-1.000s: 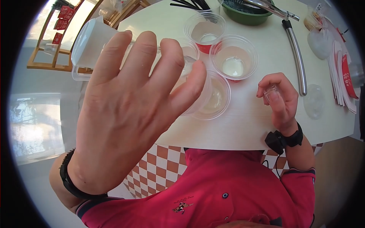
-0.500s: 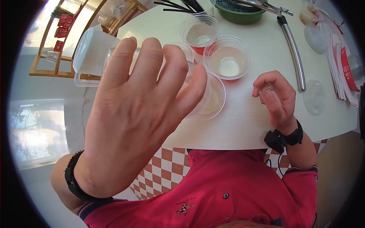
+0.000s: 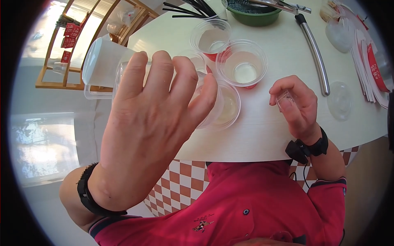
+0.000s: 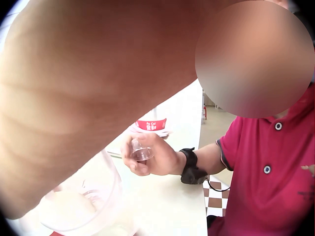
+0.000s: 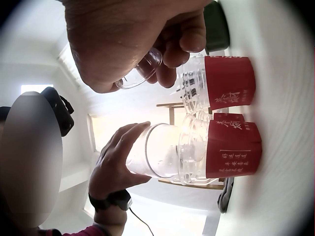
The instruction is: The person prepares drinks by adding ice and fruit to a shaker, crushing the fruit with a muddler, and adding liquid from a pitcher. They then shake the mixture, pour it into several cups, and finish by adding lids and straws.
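In the head view my left hand (image 3: pixel 143 123) reaches over the cups at left. The right wrist view shows this hand (image 5: pixel 114 164) gripping a translucent container (image 5: pixel 162 150), tipped mouth-down over a clear cup in a red sleeve (image 5: pixel 234 150). From above, that cup (image 3: pixel 230 107) is partly covered by the container and holds pale contents. My right hand (image 3: pixel 301 108) pinches a small clear cup (image 3: pixel 284 98) above the table, right of the larger cups; the left wrist view shows this small cup (image 4: pixel 142 151) too. How full the container is cannot be told.
More clear cups stand beside and behind, one (image 3: pixel 245 74) with pale contents, another (image 3: pixel 211 39) farther back. Black straws (image 3: pixel 193 9), a green bowl (image 3: pixel 254 17), a metal tool (image 3: pixel 315 55), a clear lid (image 3: pixel 340 101) and a stack of sleeves (image 3: pixel 363 67) lie around. A white tub (image 3: pixel 102 61) is at left.
The head view has shifted slightly, so the cups appear a little farther left. Both hands keep their holds, with little visible movement over the table.
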A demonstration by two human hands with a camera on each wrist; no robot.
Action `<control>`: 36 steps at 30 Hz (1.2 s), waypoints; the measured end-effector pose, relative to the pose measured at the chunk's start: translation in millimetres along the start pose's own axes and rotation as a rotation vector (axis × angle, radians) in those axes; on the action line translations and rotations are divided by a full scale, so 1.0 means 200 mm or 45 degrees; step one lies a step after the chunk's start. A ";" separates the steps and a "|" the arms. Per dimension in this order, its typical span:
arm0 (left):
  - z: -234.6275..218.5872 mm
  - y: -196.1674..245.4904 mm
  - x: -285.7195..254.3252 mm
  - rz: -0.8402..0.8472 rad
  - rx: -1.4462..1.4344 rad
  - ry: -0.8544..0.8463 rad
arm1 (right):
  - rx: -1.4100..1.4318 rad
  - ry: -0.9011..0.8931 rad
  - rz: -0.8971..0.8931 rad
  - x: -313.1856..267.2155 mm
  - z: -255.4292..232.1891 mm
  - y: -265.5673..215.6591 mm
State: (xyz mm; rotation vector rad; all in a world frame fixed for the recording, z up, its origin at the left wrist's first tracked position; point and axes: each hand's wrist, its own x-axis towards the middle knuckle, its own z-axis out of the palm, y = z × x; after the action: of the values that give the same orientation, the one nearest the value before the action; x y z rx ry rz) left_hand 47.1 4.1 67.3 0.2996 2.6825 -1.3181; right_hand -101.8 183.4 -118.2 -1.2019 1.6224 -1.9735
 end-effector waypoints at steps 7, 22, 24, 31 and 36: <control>-0.02 0.01 0.01 -0.004 -0.009 -0.041 | -0.011 0.017 -0.055 0.00 0.00 0.02; -0.01 0.00 0.01 -0.008 -0.009 -0.067 | -0.018 0.026 -0.080 0.01 0.01 0.02; -0.01 0.00 0.01 -0.007 -0.013 -0.079 | -0.026 0.017 -0.068 0.00 0.00 0.02; 0.00 0.00 0.01 -0.006 -0.020 -0.083 | -0.034 0.001 -0.052 0.00 0.00 0.02; 0.01 0.01 0.02 -0.006 -0.018 -0.086 | -0.034 0.016 -0.052 0.00 0.00 0.03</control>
State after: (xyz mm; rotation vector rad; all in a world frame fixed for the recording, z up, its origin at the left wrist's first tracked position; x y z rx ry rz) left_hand 44.0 4.6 64.6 0.2431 2.6370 -1.2866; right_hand -102.6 181.7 -122.9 -1.2440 1.6485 -1.9936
